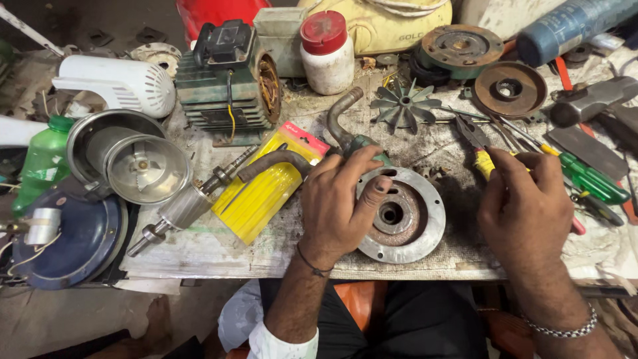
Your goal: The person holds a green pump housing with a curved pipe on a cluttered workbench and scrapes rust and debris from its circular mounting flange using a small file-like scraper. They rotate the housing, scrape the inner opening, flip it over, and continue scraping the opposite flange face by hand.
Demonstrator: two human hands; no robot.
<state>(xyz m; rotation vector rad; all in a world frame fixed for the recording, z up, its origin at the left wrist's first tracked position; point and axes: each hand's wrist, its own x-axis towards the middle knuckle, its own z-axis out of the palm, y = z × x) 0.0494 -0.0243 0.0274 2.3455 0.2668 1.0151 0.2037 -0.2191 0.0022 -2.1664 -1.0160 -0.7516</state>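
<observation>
Bench [219, 256]: we work at a cluttered top covered in stained sheeting; every item below lies on it.
Motor [229, 80]: green finned body, copper windings exposed at its right end, standing at the back, left of centre.
Steel bowls [129, 156]: two nested shiny housings at the left edge, beside a green bottle [40, 159].
Yellow pack [262, 189]: flat packet, left of our left hand, with a rotor shaft [193, 199] lying along its left side.
End plate [409, 216]: round grey casting with a rusty centre and bearing hole, at the front edge of the bench between our hands.
Fan [404, 106]: grey bladed impeller behind the end plate.
Left hand [342, 203]: we rest it on the plate's left rim, fingers curled over the edge, thumb pressed onto the face; it grips the plate loosely.
Right hand [525, 206]: fingers bent downward over the pliers [480, 149], closing on the yellow handle; the fingertips are hidden, so we cannot tell how firm the grasp is.
Screwdrivers [588, 176]: green handles, just right of the right hand.
</observation>
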